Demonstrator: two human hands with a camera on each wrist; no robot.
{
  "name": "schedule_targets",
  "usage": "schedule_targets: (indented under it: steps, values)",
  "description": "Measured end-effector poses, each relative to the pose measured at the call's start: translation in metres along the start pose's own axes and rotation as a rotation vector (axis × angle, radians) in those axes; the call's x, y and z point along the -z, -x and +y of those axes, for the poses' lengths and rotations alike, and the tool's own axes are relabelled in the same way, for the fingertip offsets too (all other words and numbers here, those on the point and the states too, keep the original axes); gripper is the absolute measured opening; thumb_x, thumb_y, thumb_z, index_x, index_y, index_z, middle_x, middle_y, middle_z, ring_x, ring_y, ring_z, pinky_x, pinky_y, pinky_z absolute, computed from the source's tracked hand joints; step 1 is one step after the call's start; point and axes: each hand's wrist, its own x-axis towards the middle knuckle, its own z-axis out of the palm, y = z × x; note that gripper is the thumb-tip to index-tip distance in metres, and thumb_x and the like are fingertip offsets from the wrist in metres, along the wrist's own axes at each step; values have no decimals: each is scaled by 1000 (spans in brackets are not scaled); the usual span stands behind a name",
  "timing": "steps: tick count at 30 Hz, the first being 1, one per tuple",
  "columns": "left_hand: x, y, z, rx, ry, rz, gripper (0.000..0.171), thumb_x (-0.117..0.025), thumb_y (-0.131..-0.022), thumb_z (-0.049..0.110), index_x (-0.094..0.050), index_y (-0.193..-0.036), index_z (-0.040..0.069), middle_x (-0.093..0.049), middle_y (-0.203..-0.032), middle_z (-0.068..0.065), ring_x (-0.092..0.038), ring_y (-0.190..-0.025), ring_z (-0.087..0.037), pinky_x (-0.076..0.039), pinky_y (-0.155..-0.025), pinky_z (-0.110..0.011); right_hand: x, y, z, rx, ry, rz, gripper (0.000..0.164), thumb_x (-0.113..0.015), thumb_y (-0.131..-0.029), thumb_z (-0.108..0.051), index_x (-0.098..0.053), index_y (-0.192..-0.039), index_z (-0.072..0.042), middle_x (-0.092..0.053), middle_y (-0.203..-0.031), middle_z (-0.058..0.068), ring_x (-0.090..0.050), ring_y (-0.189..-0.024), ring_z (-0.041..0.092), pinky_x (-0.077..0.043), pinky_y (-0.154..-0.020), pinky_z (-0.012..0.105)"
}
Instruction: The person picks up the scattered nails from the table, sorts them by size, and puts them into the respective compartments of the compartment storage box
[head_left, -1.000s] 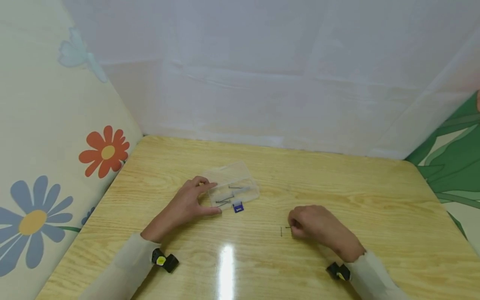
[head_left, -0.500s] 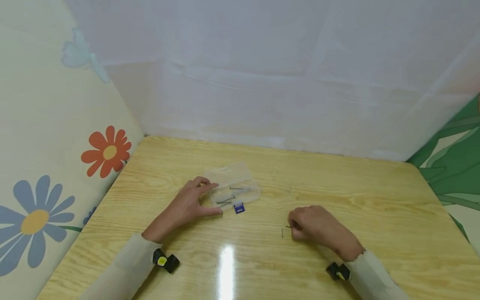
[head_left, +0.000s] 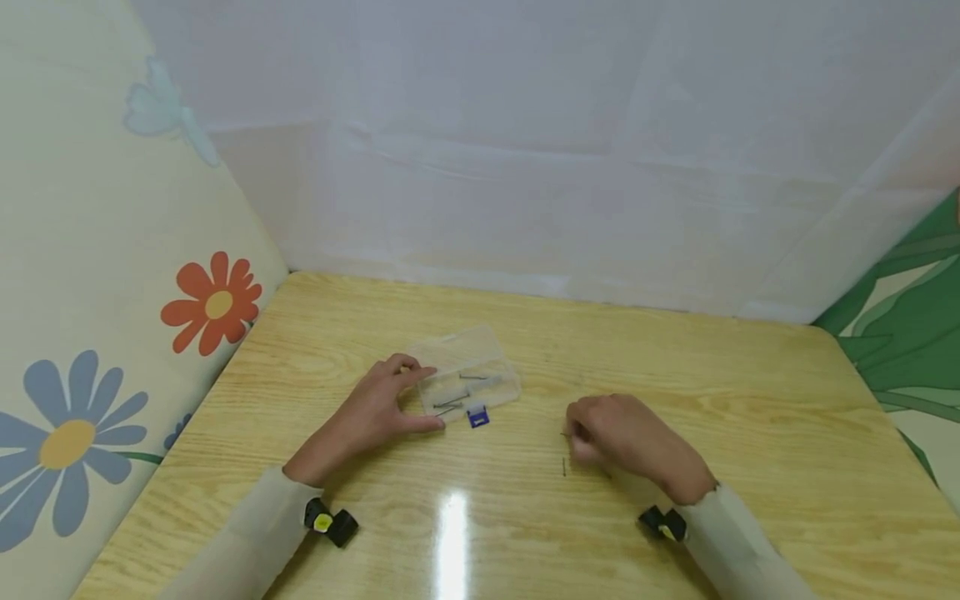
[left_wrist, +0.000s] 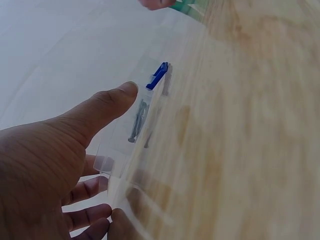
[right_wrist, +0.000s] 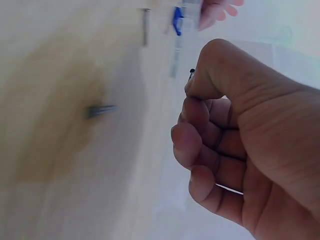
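Right hand [head_left: 628, 435] narrow, fingertips pinching a screw [right_wrist: 192, 73] over the bench [head_left: 712, 392], right of the box [head_left: 491, 385] | Left hand [head_left: 381, 405] spread wide, holding the box's left end | screw likely light, stiff, slippery; best gripped mid-length | box probably thin, flexible

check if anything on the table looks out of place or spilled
Yes, a slim fastener and a blurred one lie loose on the tabletop, outside the open clear case that holds similar ones. A third fastener is pinched in the right hand. No damage shows.
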Motion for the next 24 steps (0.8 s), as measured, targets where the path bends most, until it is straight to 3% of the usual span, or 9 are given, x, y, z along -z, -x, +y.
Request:
schedule_targets:
  steps: [14,24]
  values:
    - [0,0,1,-5,7,-1,82,-88,-78,52,-63,-143,7,-54,-132,-12,-51,-112,-33,-45,-92,-54,13,-48,-11,-2,-80,-19,28,-54,-76,2,-44,-69,-23,-30,-67,-12,-30,-60,3,-32,-59,27]
    - [1,1,1,-6,5,1,82,-88,-78,51,-63,-143,7,-54,-132,-13,-52,-113,-33,-46,-91,-54,11,-81,-6,14,-120,-29,26,-60,-83,2,-53,-74,-22,-45,-69,-10,-43,-63,6,-40,-63,29]
